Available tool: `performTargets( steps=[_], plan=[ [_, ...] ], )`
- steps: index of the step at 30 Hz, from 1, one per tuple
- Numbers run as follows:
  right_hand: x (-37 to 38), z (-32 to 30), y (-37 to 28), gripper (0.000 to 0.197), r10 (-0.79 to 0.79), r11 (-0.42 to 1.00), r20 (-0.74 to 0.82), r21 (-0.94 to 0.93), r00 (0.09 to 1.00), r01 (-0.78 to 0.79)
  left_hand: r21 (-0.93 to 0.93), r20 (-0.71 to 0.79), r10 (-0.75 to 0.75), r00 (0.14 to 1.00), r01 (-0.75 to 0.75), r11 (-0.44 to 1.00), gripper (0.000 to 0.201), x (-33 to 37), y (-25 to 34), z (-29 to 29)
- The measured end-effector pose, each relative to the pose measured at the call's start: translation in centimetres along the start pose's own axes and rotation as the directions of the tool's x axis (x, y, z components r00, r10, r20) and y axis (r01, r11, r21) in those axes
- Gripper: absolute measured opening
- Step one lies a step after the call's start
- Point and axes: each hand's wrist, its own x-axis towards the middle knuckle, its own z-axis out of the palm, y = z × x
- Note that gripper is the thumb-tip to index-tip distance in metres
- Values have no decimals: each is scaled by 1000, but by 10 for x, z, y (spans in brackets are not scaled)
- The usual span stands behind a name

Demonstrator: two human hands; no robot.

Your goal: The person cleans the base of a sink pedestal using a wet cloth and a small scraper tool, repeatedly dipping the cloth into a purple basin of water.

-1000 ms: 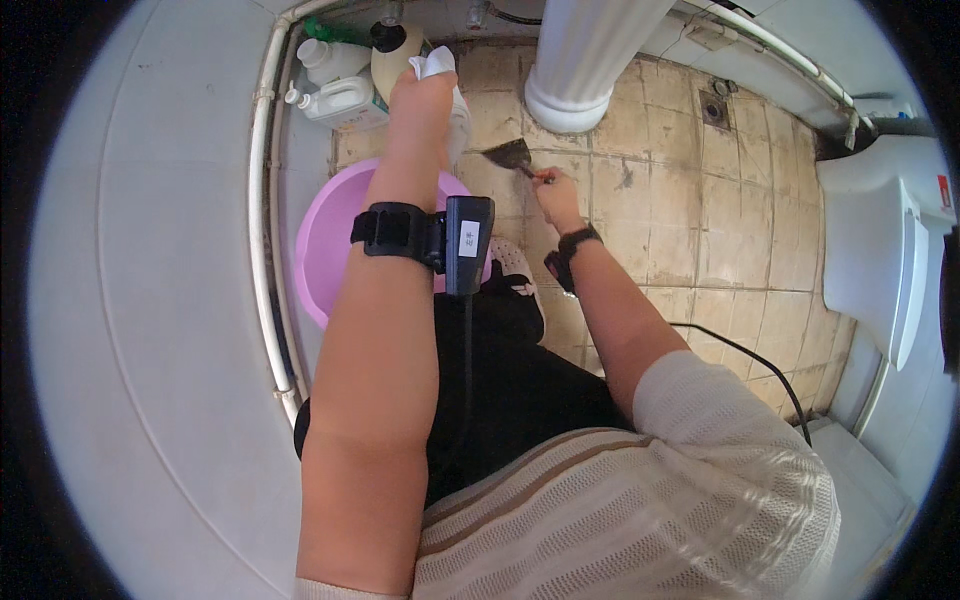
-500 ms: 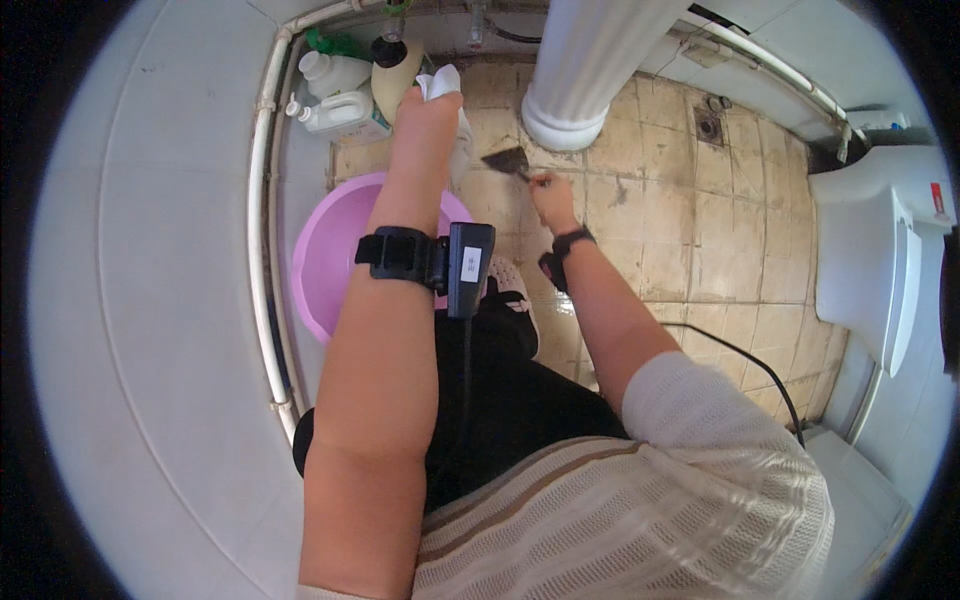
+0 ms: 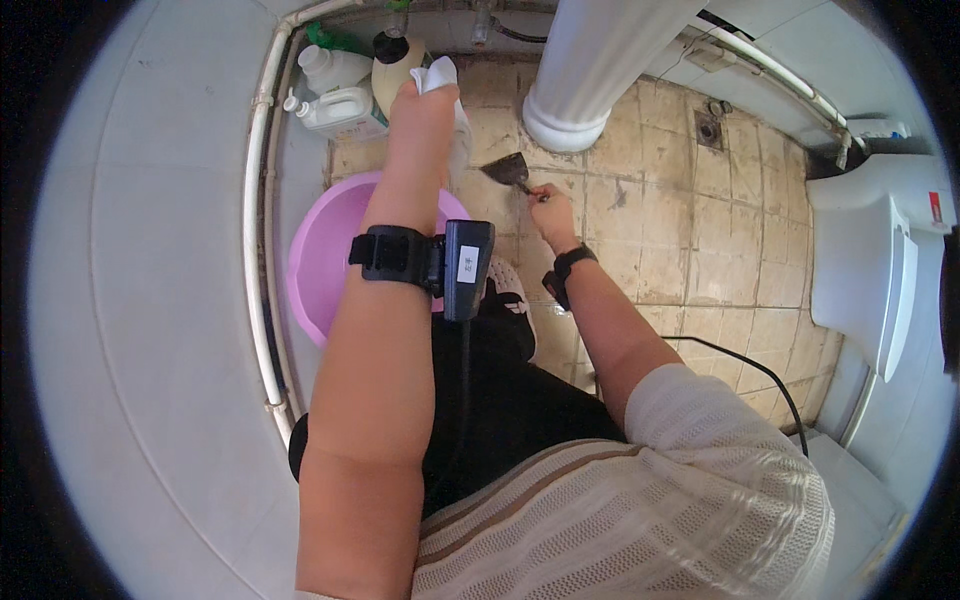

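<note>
My left hand (image 3: 425, 105) is closed on a white cloth (image 3: 436, 76), which bunches up above the fist and hangs down on its right side. Below that arm stands a pink-purple basin (image 3: 325, 235), partly hidden by the forearm. My right hand (image 3: 553, 215) grips the handle of a scraper (image 3: 507, 169). Its dark, wide blade points up and left, at the tiled floor (image 3: 640, 240) just left of the white column's base; whether the blade touches the tiles I cannot tell.
Beyond the basin, several bottles stand by the wall, including a white pump jug (image 3: 340, 113) and a cream bottle with a black cap (image 3: 392, 70). A white fluted pedestal (image 3: 575, 100) rises ahead. A floor drain (image 3: 709, 130) and white toilet (image 3: 865, 250) are to the right.
The view has shifted slightly. My right hand and the scraper stay near the same floor spot, the scraper turned slightly. My left hand still holds the cloth.
</note>
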Motion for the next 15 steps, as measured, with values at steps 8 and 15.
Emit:
performTargets(
  steps=[8, 15],
  plan=[
    [21, -7, -13, 22, -74, 996, -45, -51, 996, 72, -56, 21, 70, 997, -69, 996, 30, 11, -12, 5],
    [28, -11, -35, 21, 10, 1000, -7, 25, 1000, -9, -69, 86, 6, 996, 0, 998, 31, 5, -2, -1]
  ],
)
